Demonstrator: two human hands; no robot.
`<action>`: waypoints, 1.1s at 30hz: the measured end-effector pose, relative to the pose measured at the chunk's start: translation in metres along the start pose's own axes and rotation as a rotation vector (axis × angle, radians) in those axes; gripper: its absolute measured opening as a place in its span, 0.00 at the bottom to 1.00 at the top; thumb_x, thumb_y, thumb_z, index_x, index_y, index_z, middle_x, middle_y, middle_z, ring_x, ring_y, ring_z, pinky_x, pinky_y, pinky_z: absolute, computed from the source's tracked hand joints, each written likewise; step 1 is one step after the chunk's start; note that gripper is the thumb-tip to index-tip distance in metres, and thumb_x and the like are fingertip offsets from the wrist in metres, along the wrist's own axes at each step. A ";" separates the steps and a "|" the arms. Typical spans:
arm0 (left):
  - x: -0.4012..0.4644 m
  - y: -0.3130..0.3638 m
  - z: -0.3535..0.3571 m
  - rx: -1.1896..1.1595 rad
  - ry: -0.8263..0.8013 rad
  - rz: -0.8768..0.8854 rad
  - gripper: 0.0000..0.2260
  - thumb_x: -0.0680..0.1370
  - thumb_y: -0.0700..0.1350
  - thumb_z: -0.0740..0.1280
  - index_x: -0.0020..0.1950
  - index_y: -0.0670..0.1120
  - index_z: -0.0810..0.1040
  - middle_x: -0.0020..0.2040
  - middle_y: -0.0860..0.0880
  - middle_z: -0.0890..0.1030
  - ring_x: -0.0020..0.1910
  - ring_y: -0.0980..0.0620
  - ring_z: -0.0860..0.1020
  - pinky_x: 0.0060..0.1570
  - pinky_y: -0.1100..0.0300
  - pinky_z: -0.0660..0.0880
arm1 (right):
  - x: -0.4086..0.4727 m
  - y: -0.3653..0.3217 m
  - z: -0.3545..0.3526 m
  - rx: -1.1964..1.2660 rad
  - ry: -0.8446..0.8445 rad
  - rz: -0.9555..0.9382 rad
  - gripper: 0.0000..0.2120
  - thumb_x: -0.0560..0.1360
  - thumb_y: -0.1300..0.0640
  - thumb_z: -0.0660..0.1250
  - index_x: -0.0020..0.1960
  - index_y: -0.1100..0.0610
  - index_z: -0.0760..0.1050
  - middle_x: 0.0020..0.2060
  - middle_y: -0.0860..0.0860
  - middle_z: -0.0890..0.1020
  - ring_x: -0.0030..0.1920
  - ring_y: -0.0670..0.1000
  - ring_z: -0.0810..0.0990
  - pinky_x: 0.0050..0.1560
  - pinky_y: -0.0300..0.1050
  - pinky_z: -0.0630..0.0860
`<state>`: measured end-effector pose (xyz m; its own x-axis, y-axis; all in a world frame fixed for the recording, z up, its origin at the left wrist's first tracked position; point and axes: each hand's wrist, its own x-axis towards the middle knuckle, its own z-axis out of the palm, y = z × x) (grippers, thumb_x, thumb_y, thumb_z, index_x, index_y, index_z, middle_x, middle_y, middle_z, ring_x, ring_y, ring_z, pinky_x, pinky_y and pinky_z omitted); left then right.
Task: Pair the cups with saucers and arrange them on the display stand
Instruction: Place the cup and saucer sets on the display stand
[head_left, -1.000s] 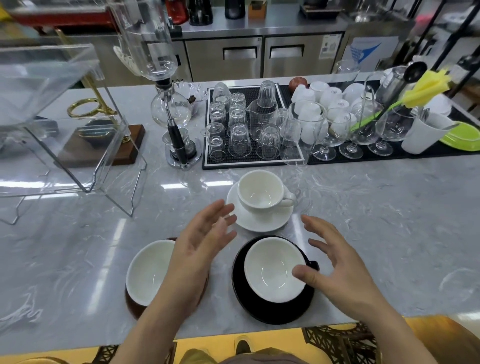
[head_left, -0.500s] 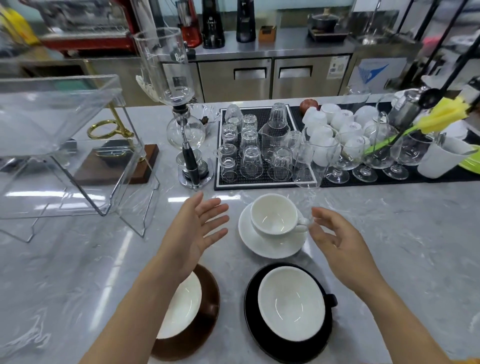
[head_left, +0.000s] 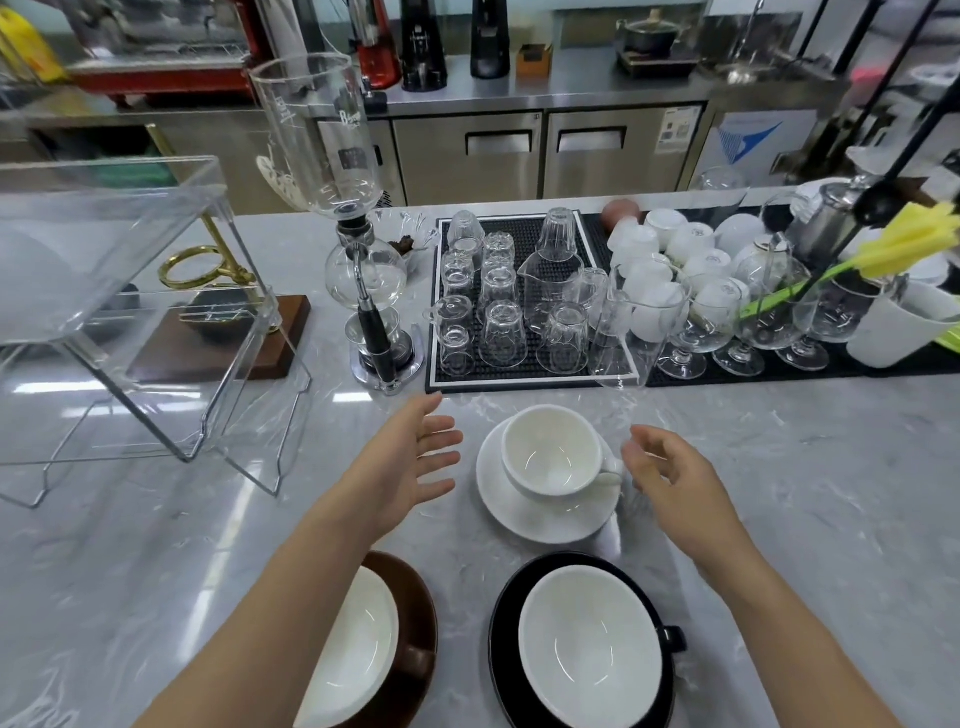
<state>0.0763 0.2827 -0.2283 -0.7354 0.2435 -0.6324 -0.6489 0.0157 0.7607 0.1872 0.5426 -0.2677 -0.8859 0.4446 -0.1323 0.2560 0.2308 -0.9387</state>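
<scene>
1. Three cup-and-saucer pairs on show: a white cup (head_left: 551, 451) on a white saucer (head_left: 545, 514) at centre frame, a cup (head_left: 589, 644) on a black saucer (head_left: 501, 634) at lower centre, and a cup (head_left: 353, 654) on a brown saucer (head_left: 415, 618) at lower left, partly under the forearm.
2. Two hands in play! The left hand (head_left: 402, 465) hovers just left of the white saucer, fingers spread and straight, holding nothing.
3. The right hand (head_left: 670, 478) sits just right of the white cup's handle, fingers loosely curled and apart, gripping nothing.
4. One clear display stand (head_left: 130, 322) waits at the left of the frame, well apart from the cups.
5. It all sits on a grey marble counter (head_left: 779, 493); one black mat (head_left: 519, 374) of upturned glasses at upper centre, steel cabinets (head_left: 545, 150) behind.
</scene>
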 end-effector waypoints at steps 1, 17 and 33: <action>0.006 0.002 0.000 0.021 0.007 -0.017 0.23 0.79 0.60 0.63 0.64 0.44 0.79 0.62 0.45 0.82 0.61 0.45 0.79 0.55 0.45 0.78 | 0.004 0.001 0.002 0.009 -0.011 0.024 0.18 0.79 0.49 0.67 0.67 0.53 0.74 0.62 0.48 0.79 0.57 0.44 0.80 0.63 0.49 0.76; 0.033 -0.008 0.020 0.179 -0.076 -0.152 0.12 0.72 0.43 0.78 0.55 0.42 0.84 0.49 0.44 0.85 0.51 0.47 0.83 0.43 0.49 0.84 | 0.024 0.015 0.014 0.031 -0.099 0.198 0.30 0.71 0.42 0.75 0.68 0.53 0.73 0.53 0.50 0.82 0.53 0.50 0.82 0.56 0.53 0.81; 0.044 -0.013 0.023 0.277 -0.089 -0.074 0.30 0.56 0.48 0.83 0.55 0.40 0.81 0.44 0.40 0.89 0.43 0.42 0.88 0.38 0.49 0.84 | 0.024 0.014 0.011 0.200 -0.205 0.320 0.40 0.52 0.33 0.81 0.50 0.61 0.81 0.32 0.60 0.85 0.29 0.63 0.84 0.32 0.55 0.83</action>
<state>0.0570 0.3156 -0.2623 -0.6603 0.3156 -0.6815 -0.6129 0.2979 0.7318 0.1654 0.5470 -0.2871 -0.8379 0.2805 -0.4683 0.4682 -0.0720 -0.8807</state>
